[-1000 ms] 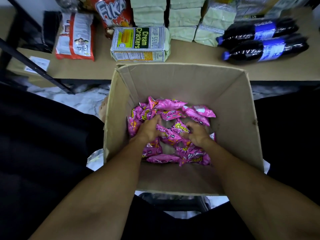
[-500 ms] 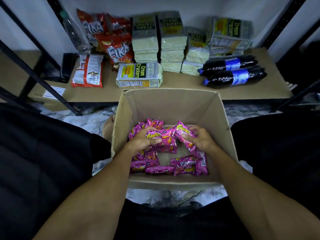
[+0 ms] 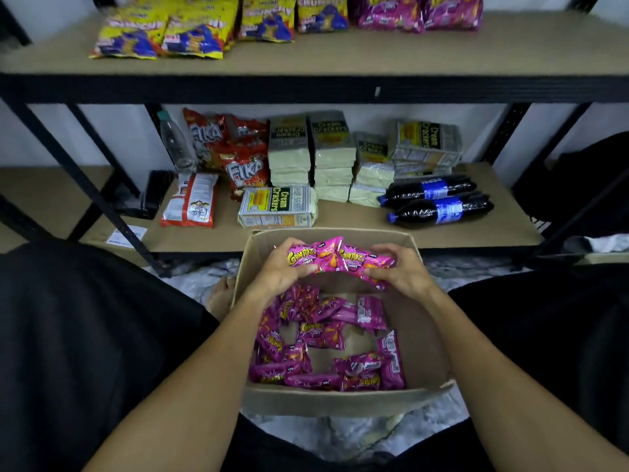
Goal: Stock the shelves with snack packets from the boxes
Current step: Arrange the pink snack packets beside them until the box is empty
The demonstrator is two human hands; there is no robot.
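Observation:
An open cardboard box stands on the floor between my knees, with several pink Corntoz snack packets loose in its bottom. A bunch of the same pink packets is lifted above the box's far rim. My left hand grips the bunch's left end and my right hand grips its right end. On the upper shelf, matching pink packets lie at the right and yellow snack bags at the left.
The lower shelf holds red Fika bags, cream cracker packs, two dark cola bottles lying down and a clear bottle. Black diagonal shelf braces run at left and right. A bare foot rests left of the box.
Both hands have gathered a bunch of pink packets from the box and raised it above the far rim. The view has tilted up, bringing the upper shelf into sight.

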